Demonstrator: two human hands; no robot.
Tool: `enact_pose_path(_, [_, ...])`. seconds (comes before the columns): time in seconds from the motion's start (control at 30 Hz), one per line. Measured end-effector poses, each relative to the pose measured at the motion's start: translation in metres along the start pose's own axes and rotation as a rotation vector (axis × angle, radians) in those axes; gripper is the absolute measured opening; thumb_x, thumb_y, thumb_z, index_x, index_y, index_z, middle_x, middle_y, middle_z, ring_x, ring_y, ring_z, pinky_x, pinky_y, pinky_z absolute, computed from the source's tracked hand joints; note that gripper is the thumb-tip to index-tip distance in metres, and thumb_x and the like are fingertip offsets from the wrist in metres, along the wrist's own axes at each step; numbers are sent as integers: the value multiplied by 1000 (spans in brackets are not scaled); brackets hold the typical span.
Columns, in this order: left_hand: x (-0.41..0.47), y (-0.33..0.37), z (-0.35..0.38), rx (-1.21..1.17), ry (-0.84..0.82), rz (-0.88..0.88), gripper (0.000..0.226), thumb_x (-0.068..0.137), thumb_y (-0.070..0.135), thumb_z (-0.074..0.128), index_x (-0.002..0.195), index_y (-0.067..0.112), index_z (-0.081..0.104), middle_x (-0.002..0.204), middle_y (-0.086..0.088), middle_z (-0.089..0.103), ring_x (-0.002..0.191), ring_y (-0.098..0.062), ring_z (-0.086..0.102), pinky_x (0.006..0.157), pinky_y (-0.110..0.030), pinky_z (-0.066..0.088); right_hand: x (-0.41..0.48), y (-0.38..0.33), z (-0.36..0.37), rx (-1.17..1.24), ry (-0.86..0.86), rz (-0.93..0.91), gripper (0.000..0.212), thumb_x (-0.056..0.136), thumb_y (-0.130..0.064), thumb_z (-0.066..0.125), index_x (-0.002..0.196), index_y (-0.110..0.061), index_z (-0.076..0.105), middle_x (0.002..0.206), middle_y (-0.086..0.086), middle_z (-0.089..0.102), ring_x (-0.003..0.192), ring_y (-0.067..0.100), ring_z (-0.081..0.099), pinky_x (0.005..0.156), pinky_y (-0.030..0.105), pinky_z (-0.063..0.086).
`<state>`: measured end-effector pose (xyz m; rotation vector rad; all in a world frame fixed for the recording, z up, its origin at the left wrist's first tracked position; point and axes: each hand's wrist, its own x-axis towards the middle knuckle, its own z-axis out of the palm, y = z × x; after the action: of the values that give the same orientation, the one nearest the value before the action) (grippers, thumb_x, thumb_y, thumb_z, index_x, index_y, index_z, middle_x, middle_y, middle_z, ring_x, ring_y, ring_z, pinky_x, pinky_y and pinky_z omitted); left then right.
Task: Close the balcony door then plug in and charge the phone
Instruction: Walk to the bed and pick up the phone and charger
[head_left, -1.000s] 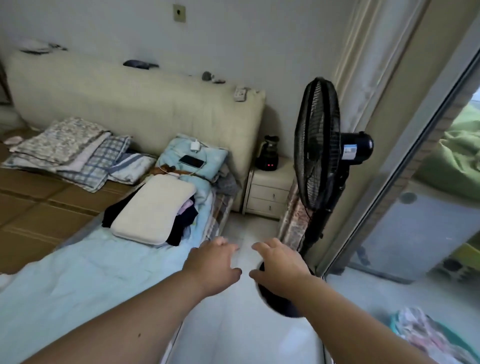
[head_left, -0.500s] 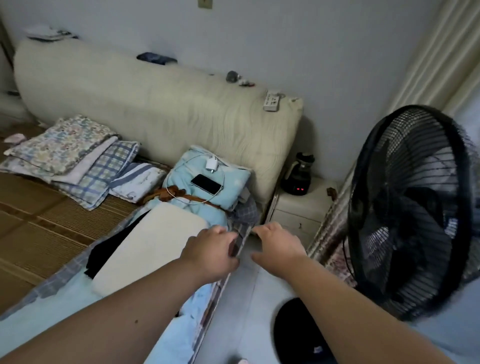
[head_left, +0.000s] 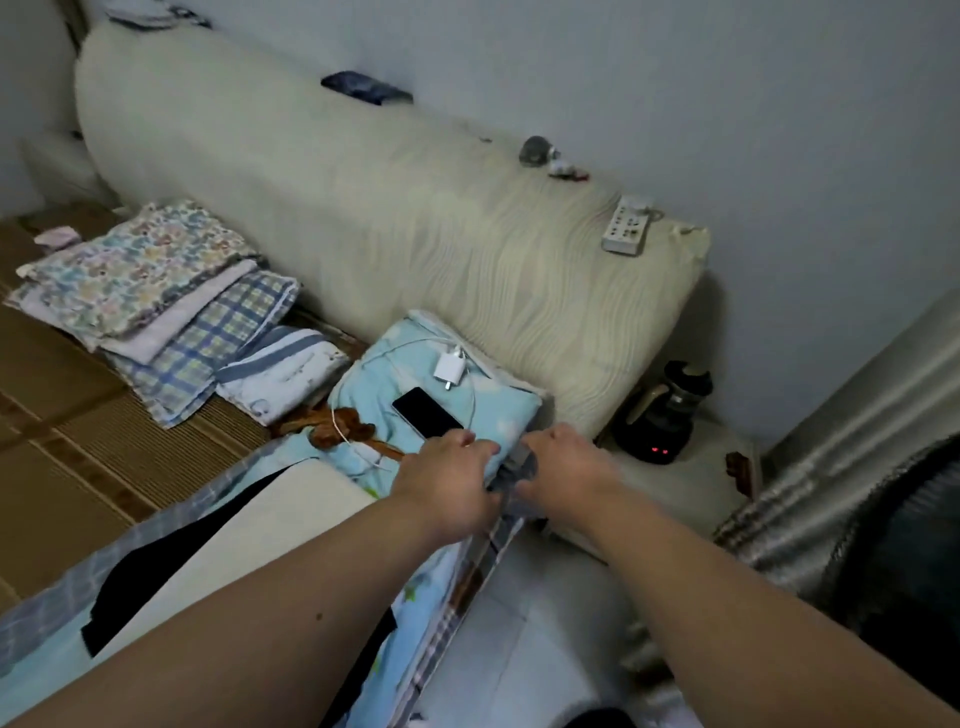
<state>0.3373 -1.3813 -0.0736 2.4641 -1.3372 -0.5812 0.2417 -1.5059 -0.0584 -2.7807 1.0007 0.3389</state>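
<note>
A black phone (head_left: 427, 412) lies face up on a light blue pillow (head_left: 498, 410) at the head of the bed. A white charger plug (head_left: 450, 368) rests just behind it, and its white cable (head_left: 340, 423) loops over the pillow. A white power strip (head_left: 627, 232) sits on top of the cream headboard. My left hand (head_left: 448, 480) reaches out with its fingertips at the phone's near end, holding nothing. My right hand (head_left: 563, 467) hovers beside the pillow's right corner, fingers loosely apart. The balcony door is out of view.
Folded blankets (head_left: 156, 291) lie on the bed to the left, with a white pillow (head_left: 249, 540) over dark clothes nearer me. A bedside cabinet (head_left: 691, 483) carries a black kettle (head_left: 665, 415) with red lights. A black fan (head_left: 904, 545) and a curtain (head_left: 852, 415) stand at the right.
I have come closer to the bed's head and turned left, away from the balcony door. Both hands have stretched forward to the blue pillow; the fan has slid to the right edge.
</note>
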Motion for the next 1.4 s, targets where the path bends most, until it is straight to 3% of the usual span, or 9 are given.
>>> enact_pose_path(0.3, [154,-25,-20,-45,-9,-59,70,90,48,57,154,29,35,163,-7,30,146,-32,34,117,-50,35,142,24,-27,-88,-73,-78,60,81,-42,55,136,-25,39,140,8,40,124,29,45,101,45,40])
enact_pose_path(0.67, [244,-55,-67,-56,28,-200,67,89,48,58,151,34,38,162,-1,33,146,-28,36,118,-48,35,267,10,-57,-18,-22,-319,61,80,-43,59,136,-26,40,141,6,42,124,27,47,101,43,39])
enact_pose_path(0.87, [286,-77,-78,-67,116,-385,69,89,50,58,153,34,36,164,-2,32,148,-27,33,119,-50,34,354,-11,-68,-59,-49,-553,61,80,-44,59,136,-29,39,143,3,42,125,25,47,102,42,40])
enact_pose_path(1.13, [323,-72,-69,-208,172,-749,69,90,50,57,153,35,35,164,-1,30,148,-27,32,120,-49,34,448,-20,-61,-194,-211,-926,63,81,-41,59,138,-27,37,147,4,37,131,26,41,105,41,38])
enact_pose_path(1.4, [298,-68,-30,-300,185,-967,65,93,45,57,153,32,36,160,2,39,144,-20,41,117,-38,38,475,-14,-1,-370,-326,-1106,62,77,-33,61,134,-23,40,137,6,44,121,29,48,96,41,44])
